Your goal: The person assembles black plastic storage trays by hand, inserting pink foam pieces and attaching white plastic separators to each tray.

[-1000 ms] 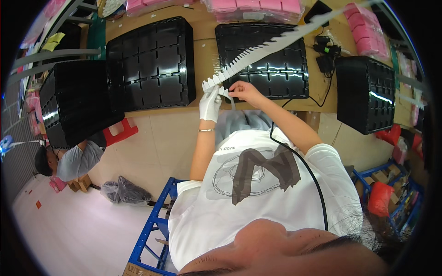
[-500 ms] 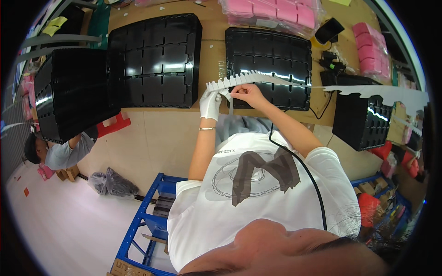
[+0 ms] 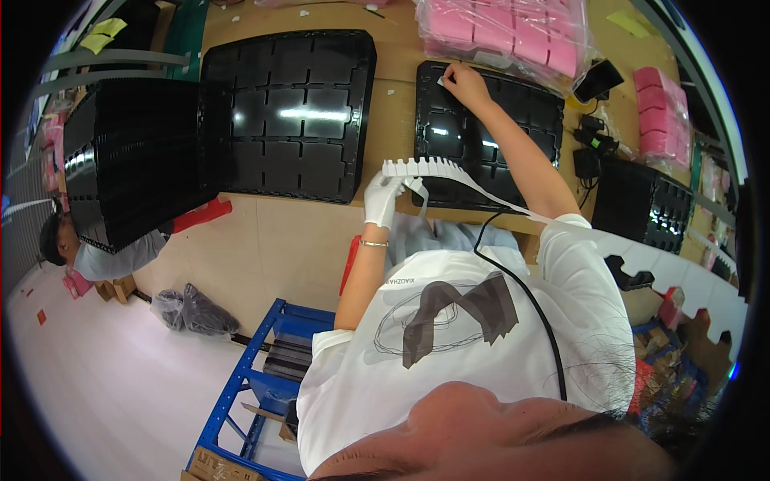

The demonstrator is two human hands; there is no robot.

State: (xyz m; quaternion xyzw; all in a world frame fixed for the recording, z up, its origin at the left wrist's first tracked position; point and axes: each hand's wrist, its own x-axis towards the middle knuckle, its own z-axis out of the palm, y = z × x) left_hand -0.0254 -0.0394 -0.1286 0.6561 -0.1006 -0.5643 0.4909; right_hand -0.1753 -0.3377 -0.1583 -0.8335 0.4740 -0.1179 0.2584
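Note:
My left hand (image 3: 382,196), in a white glove, is closed on one end of a long white strip (image 3: 437,168) with a row of small notched tabs along its edge. From there the strip runs right, past my right upper arm, and a loose tail curls below the glove. My bare right hand (image 3: 467,85) pinches a small white piece (image 3: 441,81) at the far left corner of a black compartmented plastic tray (image 3: 437,148). Whether that piece touches the tray I cannot tell. A second black tray (image 3: 273,124) lies to the left.
A tall stack of black trays (image 3: 136,160) stands at the far left, another black stack (image 3: 642,204) at the right. Pink blocks in clear wrap (image 3: 505,32) lie at the back. Cables and black adapters (image 3: 592,144) sit right of the tray. A dark cord (image 3: 533,305) hangs over my shirt.
My right hand has left the strip and reached forward to the tray's far corner with a small white piece. My left hand still holds the strip. The view has shifted slightly.

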